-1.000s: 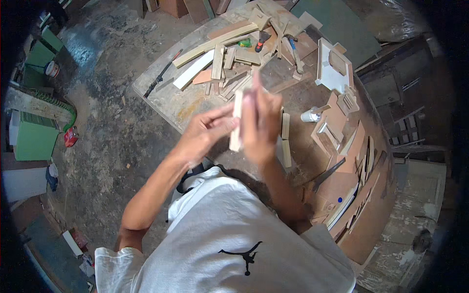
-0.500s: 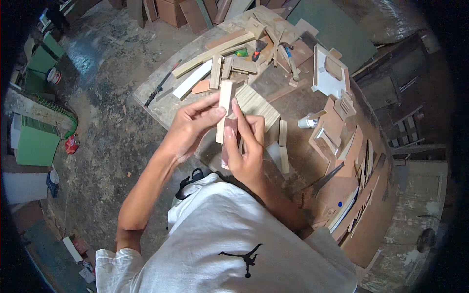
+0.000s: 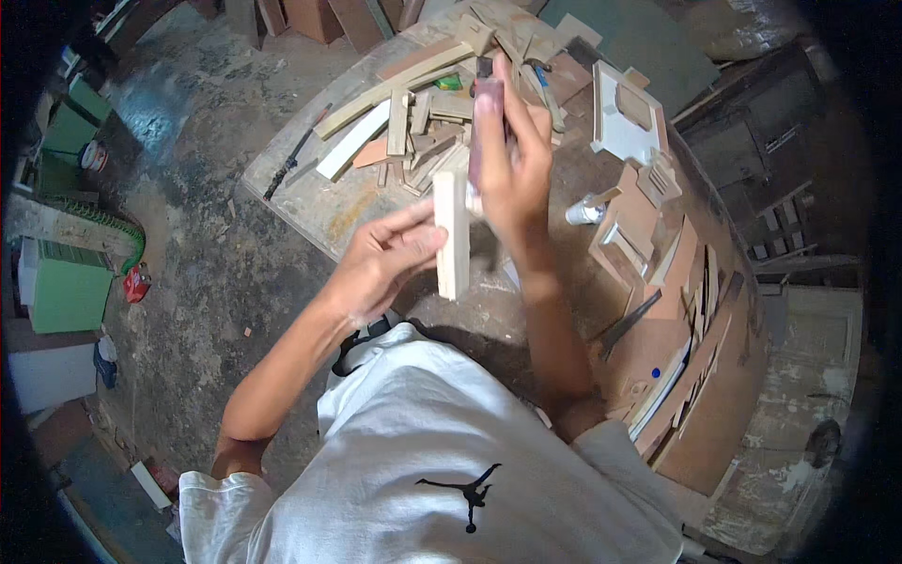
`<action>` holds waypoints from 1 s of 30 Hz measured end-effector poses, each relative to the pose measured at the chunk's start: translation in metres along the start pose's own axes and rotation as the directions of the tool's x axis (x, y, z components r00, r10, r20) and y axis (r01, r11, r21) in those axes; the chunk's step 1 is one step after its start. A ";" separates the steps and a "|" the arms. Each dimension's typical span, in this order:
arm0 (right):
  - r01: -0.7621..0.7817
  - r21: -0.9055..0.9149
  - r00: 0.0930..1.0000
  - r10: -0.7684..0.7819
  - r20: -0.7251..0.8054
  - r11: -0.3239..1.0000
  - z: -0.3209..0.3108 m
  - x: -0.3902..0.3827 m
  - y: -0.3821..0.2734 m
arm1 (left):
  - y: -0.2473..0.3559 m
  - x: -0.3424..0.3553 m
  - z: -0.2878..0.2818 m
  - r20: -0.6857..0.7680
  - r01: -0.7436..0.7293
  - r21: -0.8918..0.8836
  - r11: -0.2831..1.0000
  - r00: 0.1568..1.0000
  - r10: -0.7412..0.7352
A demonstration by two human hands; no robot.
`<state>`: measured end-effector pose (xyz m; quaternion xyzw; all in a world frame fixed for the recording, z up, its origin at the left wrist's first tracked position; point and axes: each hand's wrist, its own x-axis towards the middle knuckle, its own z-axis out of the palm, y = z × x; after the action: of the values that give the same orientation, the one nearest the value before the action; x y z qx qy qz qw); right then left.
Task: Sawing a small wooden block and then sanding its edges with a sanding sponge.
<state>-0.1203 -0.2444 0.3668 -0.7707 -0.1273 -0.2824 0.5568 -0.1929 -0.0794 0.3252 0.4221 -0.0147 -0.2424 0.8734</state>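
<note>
My left hand (image 3: 376, 268) pinches a short pale wood block (image 3: 453, 235) between thumb and fingers, holding it upright in the air in front of my shirt. In my right hand (image 3: 521, 179) is a reddish-brown sanding block (image 3: 489, 86), gripped lengthwise with the thumb on its near face. It is held beyond and slightly to the right of the wood block, over the table. My right fingers partly cover the sanding block, and its contact with the wood block cannot be made out.
On the worktable (image 3: 329, 207) lie several wood offcuts (image 3: 398, 122), a long pale strip (image 3: 395, 89), a hammer (image 3: 550, 94) and a small green packet (image 3: 449, 83). To the right are a white can (image 3: 586, 211), a white framed panel (image 3: 620, 132) and thin board scraps (image 3: 691, 357).
My right hand has swept the sanding block away from me, to the far side of the wood block. The wood block in my left hand has shifted slightly nearer and to the right.
</note>
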 end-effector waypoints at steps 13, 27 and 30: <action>-0.421 0.260 0.907 0.409 0.101 0.869 -0.013 -0.076 0.034 | 0.005 0.000 -0.035 0.166 -0.004 -0.205 0.979 0.985 0.039; -0.322 0.093 0.940 0.307 0.147 0.942 -0.017 -0.112 0.008 | 0.007 -0.008 -0.015 -0.111 0.012 -0.132 0.991 0.994 -0.027; -0.219 -0.084 0.965 0.229 0.128 0.972 -0.009 -0.115 -0.011 | 0.003 -0.014 -0.015 -0.247 0.002 0.038 0.999 0.969 0.008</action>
<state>-0.2215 -0.2352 0.3114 -0.8166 -0.0671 -0.1684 0.5480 -0.2007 -0.0613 0.3204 0.4655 0.0888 -0.1863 0.8607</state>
